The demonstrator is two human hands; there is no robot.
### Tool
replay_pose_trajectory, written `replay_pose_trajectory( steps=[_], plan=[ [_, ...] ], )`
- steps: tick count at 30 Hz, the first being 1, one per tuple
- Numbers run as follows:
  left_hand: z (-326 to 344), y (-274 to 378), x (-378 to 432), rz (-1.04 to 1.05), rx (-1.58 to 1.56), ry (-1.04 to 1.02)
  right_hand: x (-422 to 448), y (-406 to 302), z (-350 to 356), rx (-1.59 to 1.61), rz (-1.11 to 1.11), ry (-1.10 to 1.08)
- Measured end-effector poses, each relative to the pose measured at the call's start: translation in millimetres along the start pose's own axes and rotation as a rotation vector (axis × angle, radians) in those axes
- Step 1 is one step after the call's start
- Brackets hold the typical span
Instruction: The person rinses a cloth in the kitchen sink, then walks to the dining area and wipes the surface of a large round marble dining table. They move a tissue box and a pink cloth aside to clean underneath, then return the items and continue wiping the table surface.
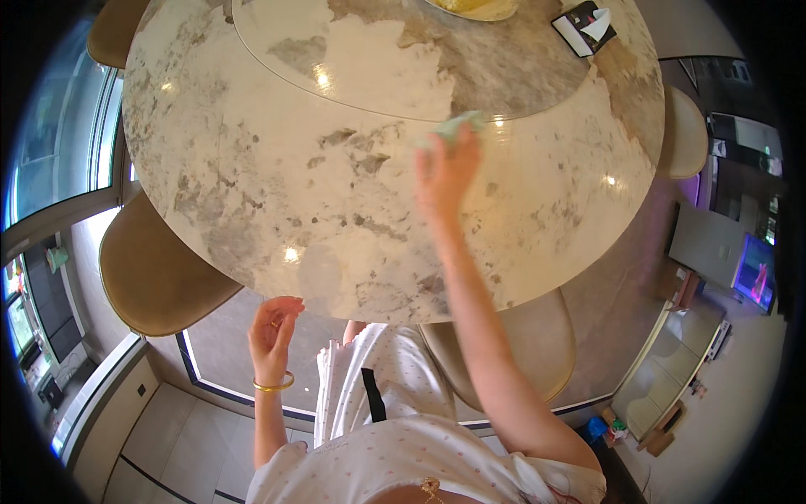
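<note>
My right hand reaches over the round marble-patterned table, its fingers pressed on a light green cloth. The cloth lies near the curved edge of the raised or inset round centre of the tabletop. Motion blurs this hand and the cloth somewhat. At the near left rim of the table is my left hand, fingers loosely curled, holding nothing, with a gold bangle on its wrist.
A tissue box and a dish with yellow contents stand towards the far side. Chairs surround the table, one close by my right arm. A lit screen is at the far right.
</note>
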State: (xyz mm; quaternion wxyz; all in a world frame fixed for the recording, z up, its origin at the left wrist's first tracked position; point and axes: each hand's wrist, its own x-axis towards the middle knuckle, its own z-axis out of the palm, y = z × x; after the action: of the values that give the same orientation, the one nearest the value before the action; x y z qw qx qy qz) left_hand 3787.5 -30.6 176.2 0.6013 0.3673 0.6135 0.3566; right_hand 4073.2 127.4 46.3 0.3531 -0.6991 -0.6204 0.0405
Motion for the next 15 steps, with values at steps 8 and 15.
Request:
replay_pose_trajectory(
  steps=[8, 15],
  plan=[
    [-16, 6, -13, 0.011, 0.042, 0.026, -40, -143, 79, 0.325, -0.347, -0.361],
    [-32, -5, -19, 0.011, -0.007, 0.021, -84, -11, -30, 0.452, 0.045, -0.234]
  ],
)
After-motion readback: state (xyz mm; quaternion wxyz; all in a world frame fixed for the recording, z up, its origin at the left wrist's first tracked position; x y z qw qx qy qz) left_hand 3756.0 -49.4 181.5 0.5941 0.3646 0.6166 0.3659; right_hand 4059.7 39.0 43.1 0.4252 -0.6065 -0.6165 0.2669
